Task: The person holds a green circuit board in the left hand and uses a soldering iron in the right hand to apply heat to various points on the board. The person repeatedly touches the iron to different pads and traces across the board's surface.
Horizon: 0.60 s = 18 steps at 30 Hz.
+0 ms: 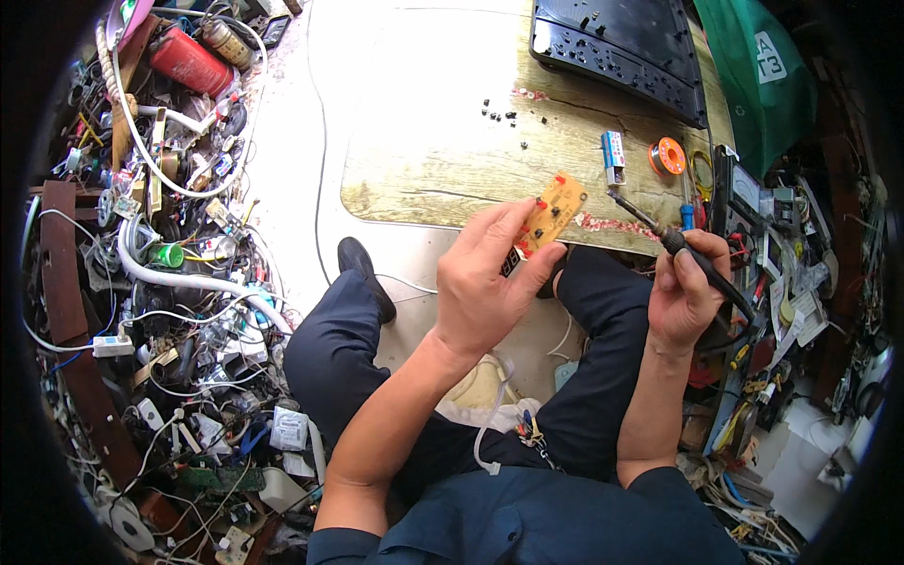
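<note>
My left hand (490, 273) pinches a small tan circuit board (557, 215) by its near end, tilted up at the front edge of the wooden table. Black and red parts show on the board's face; a dark display sits partly behind my fingers. In my right hand (690, 287) is a soldering iron (650, 221), gripped by its dark handle, its metal tip pointing left toward the board but apart from it. A black cable trails from the handle down past my wrist. Just beyond the tip stands a small blue and white box (613, 158), and to its right lies an orange solder spool (667, 157).
Several small black parts (499, 115) lie on the wooden tabletop (414, 179). A black panel (621, 56) with more black pieces sits at the far right. Cluttered heaps of cables and electronics (207, 348) fill the left side. A red cylinder (191, 63) stands at the far left.
</note>
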Available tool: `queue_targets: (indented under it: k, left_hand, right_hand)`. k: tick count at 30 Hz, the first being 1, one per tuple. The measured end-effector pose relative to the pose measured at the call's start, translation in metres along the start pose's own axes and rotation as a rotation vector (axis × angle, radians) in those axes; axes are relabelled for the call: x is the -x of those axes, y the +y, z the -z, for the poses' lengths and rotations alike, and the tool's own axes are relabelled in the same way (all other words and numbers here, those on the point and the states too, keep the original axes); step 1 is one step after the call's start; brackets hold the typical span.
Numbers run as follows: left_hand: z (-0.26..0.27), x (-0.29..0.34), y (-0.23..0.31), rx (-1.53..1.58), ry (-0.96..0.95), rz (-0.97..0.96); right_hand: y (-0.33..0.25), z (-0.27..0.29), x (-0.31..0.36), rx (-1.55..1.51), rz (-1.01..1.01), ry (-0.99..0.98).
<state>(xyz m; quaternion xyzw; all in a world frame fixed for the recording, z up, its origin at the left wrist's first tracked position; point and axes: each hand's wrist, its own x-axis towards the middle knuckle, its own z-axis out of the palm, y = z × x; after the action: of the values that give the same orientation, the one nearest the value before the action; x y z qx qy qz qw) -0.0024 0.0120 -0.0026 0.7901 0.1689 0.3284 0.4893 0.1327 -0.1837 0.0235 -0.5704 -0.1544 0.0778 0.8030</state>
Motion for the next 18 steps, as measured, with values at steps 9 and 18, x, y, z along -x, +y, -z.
queue_targets:
  k: [9,18]
  left_hand:
    - [0.003,-0.005,0.000,0.743,-0.049,0.598]
    - [0.008,-0.008,-0.002,1.086,-0.202,0.891]
  right_hand:
    - [-0.004,-0.003,0.000,-0.020,-0.003,-0.036]
    - [-0.001,-0.004,0.006,0.344,0.188,-0.160]
